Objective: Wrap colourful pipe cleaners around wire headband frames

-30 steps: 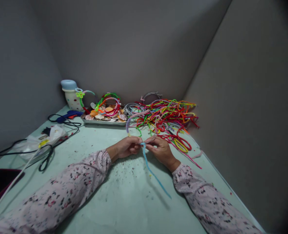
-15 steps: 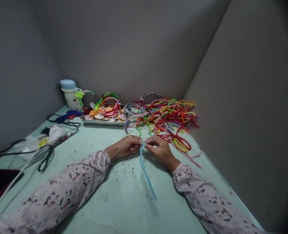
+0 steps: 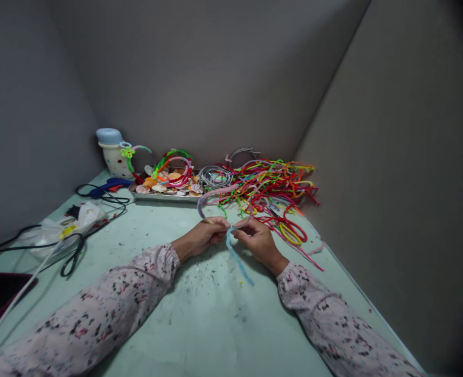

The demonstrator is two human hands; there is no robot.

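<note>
Plain grey walls stand behind and beside a pale green tabletop strewn with small dark specks. Across it reach two pale pink sleeves printed with dark and red flowers, one to each arm. A tangled heap of red, yellow, green, orange and pink fuzzy stems spreads at the far right. On the left lies a crumpled clear plastic bag, with black cable around it. A shallow silver metal tray at the back holds seashells and several bright fuzzy hoops. A dark flat object is cut off at the left edge.

The left hand and the right hand meet above the middle of the table, fingertips nearly touching. Between them arches a fuzzy purple-and-pink hoop; the left thumb and fingers are closed on its near end.

Behind the tray stands a white spotted bottle with a light blue lid. The right thumb and forefinger pinch together at the top of a light-blue fuzzy strip, which hangs free below both hands. A tiny bright green fuzzy flower sits before the bottle.
</note>
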